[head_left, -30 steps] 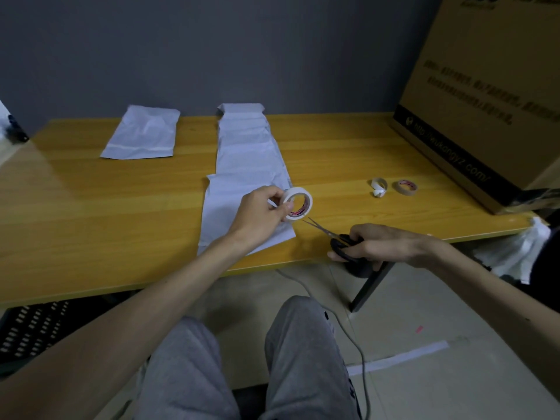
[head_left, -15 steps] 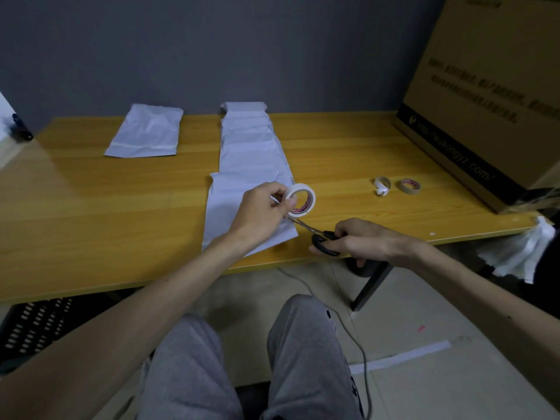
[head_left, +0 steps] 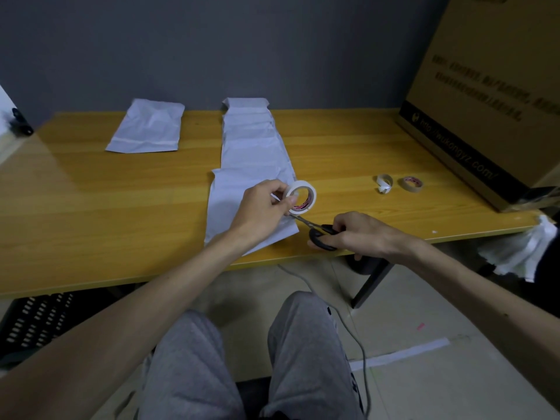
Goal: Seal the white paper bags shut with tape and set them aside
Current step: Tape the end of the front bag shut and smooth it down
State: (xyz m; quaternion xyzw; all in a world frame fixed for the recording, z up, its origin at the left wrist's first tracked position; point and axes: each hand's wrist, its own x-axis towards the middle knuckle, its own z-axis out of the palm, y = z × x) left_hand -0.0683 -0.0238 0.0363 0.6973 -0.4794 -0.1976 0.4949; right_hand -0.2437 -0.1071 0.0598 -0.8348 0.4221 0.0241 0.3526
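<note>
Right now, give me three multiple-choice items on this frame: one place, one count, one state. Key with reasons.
1. Where does the lone white bag lie relative to the row of bags?
A. left of it, near the table's far edge
B. right of it
C. on top of it

2. How many small rolls lie unheld on the table, right of the hands?
A. one
B. two
C. four

3. What is the right hand doing?
A. resting flat
B. gripping the black scissors
C. hanging idle off the table

Key:
1 A: the lone white bag lies apart, left of the row, by the wall.
2 B: a whitish roll and a brownish roll sit side by side.
3 B: its fingers curl round the handles, blades pointing toward the white tape roll held by the left hand.
</note>
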